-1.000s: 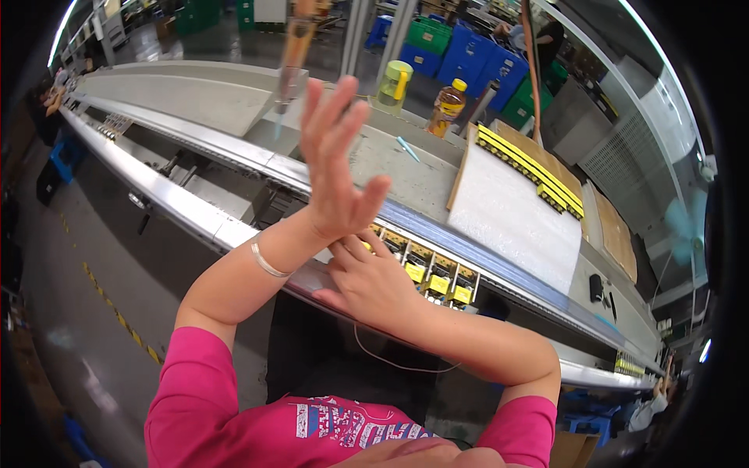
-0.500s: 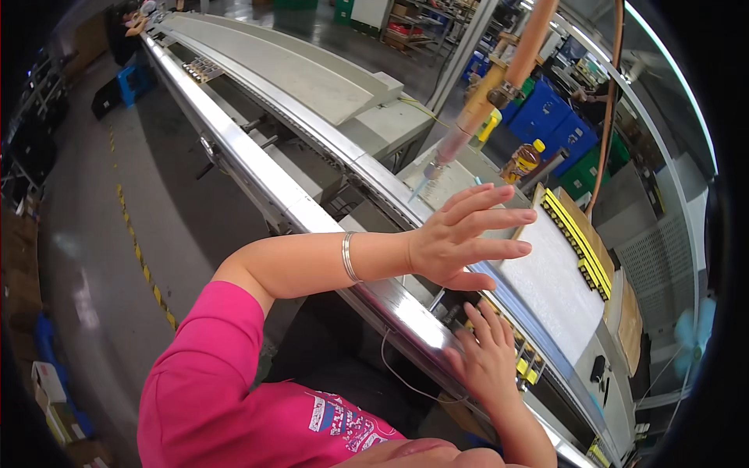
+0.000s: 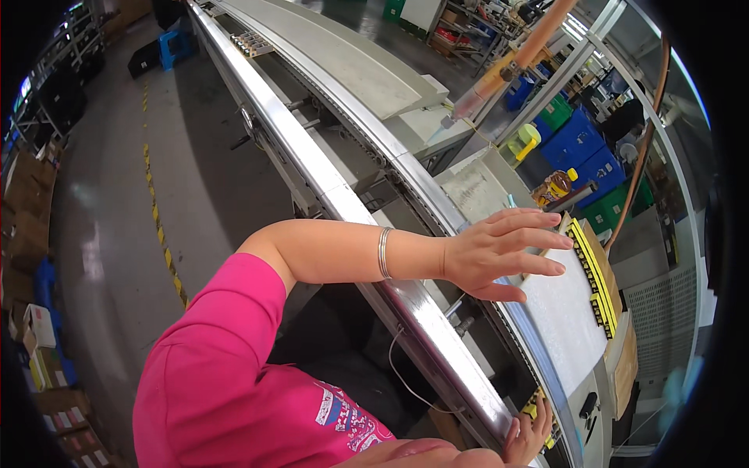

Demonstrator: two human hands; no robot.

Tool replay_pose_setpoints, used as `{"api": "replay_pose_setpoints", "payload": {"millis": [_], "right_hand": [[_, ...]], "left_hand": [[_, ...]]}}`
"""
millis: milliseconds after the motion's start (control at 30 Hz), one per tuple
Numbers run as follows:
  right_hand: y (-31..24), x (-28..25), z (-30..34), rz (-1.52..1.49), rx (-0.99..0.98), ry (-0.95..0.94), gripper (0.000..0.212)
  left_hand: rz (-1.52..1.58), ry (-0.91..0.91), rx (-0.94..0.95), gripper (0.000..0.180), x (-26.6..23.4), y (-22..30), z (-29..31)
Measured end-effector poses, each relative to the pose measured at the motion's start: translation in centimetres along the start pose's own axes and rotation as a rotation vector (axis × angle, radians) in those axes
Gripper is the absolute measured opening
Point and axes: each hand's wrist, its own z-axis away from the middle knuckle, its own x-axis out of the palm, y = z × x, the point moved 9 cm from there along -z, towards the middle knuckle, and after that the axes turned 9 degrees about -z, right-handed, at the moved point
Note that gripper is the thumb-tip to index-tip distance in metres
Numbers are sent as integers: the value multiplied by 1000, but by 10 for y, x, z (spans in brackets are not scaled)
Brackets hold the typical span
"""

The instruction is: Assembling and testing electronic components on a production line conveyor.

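My left hand (image 3: 505, 256) stretches out from a pink sleeve, fingers apart with nothing in them, over the inner rail and the near-left edge of a white sheet-covered board (image 3: 555, 320). A row of small yellow-and-black components (image 3: 594, 281) runs along that board's far edge, just beyond my fingertips. Low at the right, my right hand (image 3: 527, 438) curls its fingers at a fixture carrying yellow-and-black parts (image 3: 534, 404), inside the conveyor track. The thumb lies on the near side; part of the fixture and the lower palm are hidden.
The metal conveyor rail (image 3: 335, 195) runs from far left to near right. A brown drink bottle (image 3: 555, 187), a yellow-topped container (image 3: 521, 144) and blue crates (image 3: 581, 148) stand beyond. An orange hanging tool (image 3: 499, 74) slants overhead. A black object (image 3: 588, 404) lies beside the board.
The view has shifted. My right hand and the yellow-and-black fixture have moved down the track toward the near right, the fingers now curled at it. My left hand stays stretched out, fingers apart.
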Motion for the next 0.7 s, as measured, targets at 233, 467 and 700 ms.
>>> {"api": "replay_pose_setpoints", "payload": {"millis": [233,467,700], "right_hand": [[147,17,132,-90,496,185,29],[213,1,176,103,241,456,43],[278,-10,243,89,116,885,48]], "left_hand": [[-29,-25,31,45,5,1,1],[-176,5,183,38,-30,26,-3],[-479,-52,54,30,-135,-39,30]]}}
